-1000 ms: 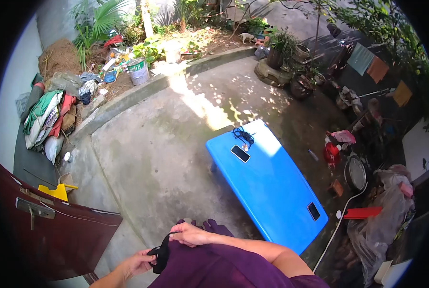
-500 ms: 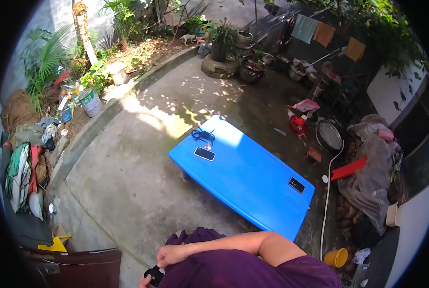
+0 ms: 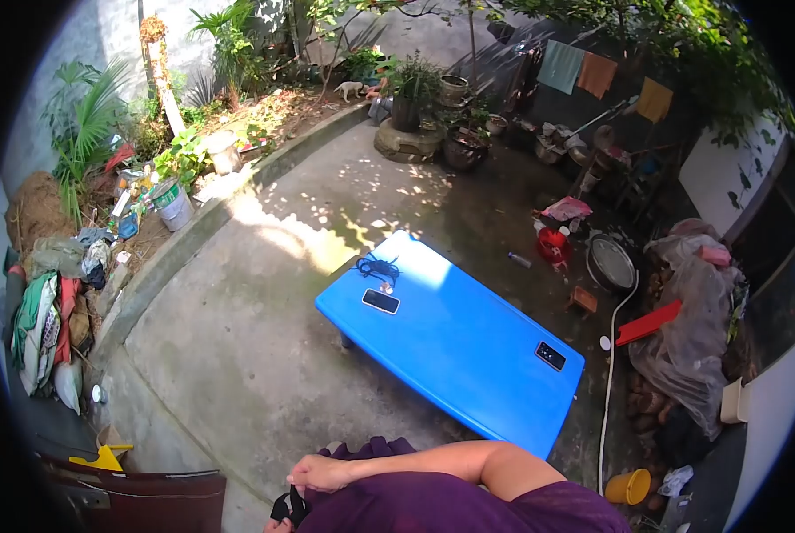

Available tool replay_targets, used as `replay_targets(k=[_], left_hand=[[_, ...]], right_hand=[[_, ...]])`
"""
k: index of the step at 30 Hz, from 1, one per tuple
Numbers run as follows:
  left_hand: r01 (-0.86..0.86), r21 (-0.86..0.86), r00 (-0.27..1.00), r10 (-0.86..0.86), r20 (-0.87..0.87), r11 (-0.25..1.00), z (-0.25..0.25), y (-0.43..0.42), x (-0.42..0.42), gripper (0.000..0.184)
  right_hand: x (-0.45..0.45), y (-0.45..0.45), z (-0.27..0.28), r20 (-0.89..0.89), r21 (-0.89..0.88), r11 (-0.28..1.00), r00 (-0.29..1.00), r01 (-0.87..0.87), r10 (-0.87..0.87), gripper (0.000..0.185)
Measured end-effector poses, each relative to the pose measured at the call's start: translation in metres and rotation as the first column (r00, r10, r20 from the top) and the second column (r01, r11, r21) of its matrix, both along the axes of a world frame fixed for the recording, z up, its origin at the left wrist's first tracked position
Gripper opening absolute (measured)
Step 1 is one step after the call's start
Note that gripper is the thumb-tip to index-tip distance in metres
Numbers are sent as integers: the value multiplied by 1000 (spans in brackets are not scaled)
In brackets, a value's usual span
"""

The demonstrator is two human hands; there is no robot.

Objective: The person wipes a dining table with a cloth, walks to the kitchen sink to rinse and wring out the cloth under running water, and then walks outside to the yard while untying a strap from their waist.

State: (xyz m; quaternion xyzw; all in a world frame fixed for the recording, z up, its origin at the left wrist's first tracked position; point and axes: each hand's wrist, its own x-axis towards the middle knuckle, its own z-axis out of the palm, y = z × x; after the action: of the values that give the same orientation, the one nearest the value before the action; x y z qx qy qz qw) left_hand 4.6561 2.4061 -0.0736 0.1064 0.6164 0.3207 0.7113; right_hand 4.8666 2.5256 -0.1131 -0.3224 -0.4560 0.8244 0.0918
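Observation:
My right hand (image 3: 320,473) is closed, its fingers pinching the upper end of a black strap (image 3: 298,506) beside the purple shirt I wear. Only a small part of my left hand (image 3: 277,526) shows at the bottom edge; its fingers are closed on the lower end of the same strap. What the strap belongs to is hidden by my body and the frame edge.
A blue table (image 3: 455,342) stands ahead, bearing a phone (image 3: 380,301), another phone (image 3: 551,356) and a black cord (image 3: 378,267). A white hose (image 3: 606,404) runs along the right. At lower left is a dark red panel (image 3: 148,502). A yellow bucket (image 3: 628,487) stands at lower right.
My right hand has risen slightly away from my left, and more of the black strap shows stretched between them. The view has tilted up a little.

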Motion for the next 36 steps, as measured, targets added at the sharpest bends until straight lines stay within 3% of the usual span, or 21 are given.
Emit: replay_targets(k=[4,7,9,10,11,16,19,22,28,36], left_hand=[[209,89,944,-177,-278,974,4,-2,7,26],[317,117,862,-234,-450,941,11,-2,10,27],[391,119,813,-282,-510,913,5,-6,8,27],[557,244,708,-301,-639,794,-33,-19,-5,29],[589,250,671,-292,-682,769,-34,-23,-5,29],[528,175,711,-320,-626,831,-24,-25,3,30],[501,150,748,-339,-571,852,-20,-24,0,32],[471,106,807,-380,-451,876,-17,-20,-4,33],[444,-25,895,-442,55,896,-15,-22,-25,35],[219,9,819,-189,542,976,-41,-32,-48,39]], right_hand=[[-3,-4,-9,-49,94,994,997,-48,53,32],[-4,-5,-12,4,161,969,982,-186,188,27],[-4,-7,-13,39,218,958,982,-188,184,25],[-4,-8,-12,54,248,949,981,-193,185,23],[-4,-9,-11,63,247,956,987,-156,145,23],[4,-5,4,115,244,963,990,-114,88,22],[0,-3,-10,37,169,980,995,-102,97,22],[3,2,-8,26,164,965,979,-203,202,23],[6,4,6,-48,223,931,951,-288,305,22],[3,6,-6,24,238,928,956,-288,291,21]])
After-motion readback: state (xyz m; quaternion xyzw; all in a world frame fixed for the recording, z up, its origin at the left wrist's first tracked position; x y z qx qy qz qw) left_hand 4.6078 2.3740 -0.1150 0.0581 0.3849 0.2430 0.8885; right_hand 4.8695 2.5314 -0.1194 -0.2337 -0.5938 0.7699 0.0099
